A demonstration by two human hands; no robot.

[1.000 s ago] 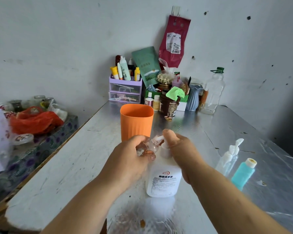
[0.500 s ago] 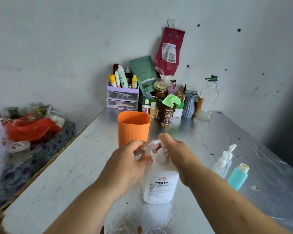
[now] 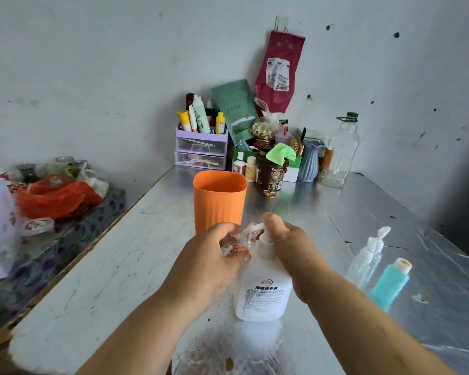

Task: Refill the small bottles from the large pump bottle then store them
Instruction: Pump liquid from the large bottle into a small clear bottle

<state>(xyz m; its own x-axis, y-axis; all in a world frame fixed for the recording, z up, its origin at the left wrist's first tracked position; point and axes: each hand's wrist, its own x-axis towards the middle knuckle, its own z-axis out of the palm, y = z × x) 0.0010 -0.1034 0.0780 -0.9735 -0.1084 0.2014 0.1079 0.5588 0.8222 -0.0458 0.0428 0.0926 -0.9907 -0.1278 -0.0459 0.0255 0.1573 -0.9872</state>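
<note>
A large white pump bottle [image 3: 263, 290] with a printed label stands on the metal table [image 3: 119, 266]. My right hand [image 3: 290, 250] rests on its pump head, thumb on top. My left hand [image 3: 209, 263] holds a small clear bottle [image 3: 241, 239] with an orange cartoon print, tilted with its mouth at the pump spout. To the right stand a clear small bottle with a white pump top [image 3: 368, 255] and a teal small bottle with a white cap [image 3: 390, 282].
An orange cup [image 3: 219, 198] stands just behind my hands. At the back wall are a purple drawer organiser [image 3: 201, 150], jars, a blue vase [image 3: 310, 163] and a tall clear bottle [image 3: 341, 152]. A cluttered lower surface with a red bag [image 3: 54, 198] lies left.
My hands keep their hold on the pump head and the small bottle. The view has shifted slightly; the objects have not moved.
</note>
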